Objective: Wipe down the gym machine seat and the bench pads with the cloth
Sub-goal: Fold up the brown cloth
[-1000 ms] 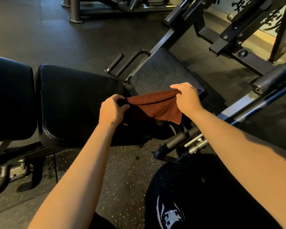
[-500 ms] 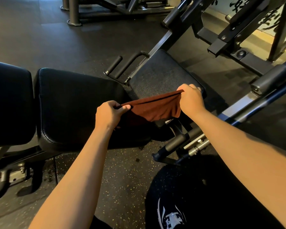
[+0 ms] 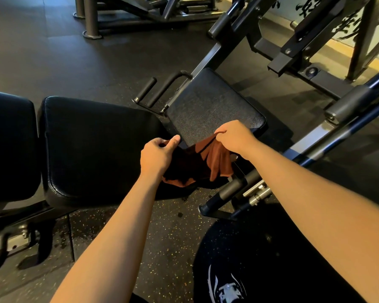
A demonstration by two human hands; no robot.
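Note:
A rust-brown cloth (image 3: pixel 216 159) hangs slack between my two hands, over the gap between the bench and the machine. My right hand (image 3: pixel 234 138) pinches its upper edge at the near rim of the textured black machine seat (image 3: pixel 212 103). My left hand (image 3: pixel 158 155) has its fingers curled on the cloth's other end with the thumb raised, above the right end of the large black bench pad (image 3: pixel 92 145). The cloth's shaded lower folds droop under my left hand. A second black bench pad (image 3: pixel 7 145) lies at the far left.
Two black grip handles (image 3: pixel 155 89) stick out beside the seat's left edge. Grey machine frame bars (image 3: pixel 315 136) run along the right, with a padded lever (image 3: pixel 230 189) under my right wrist. My dark-clothed knee (image 3: pixel 260 259) is at the bottom. Further machine bases (image 3: pixel 90 25) stand on the rubber floor.
The cloth was stretched taut between my hands; now my hands are closer together and the cloth sags in loose folds. My left thumb has lifted.

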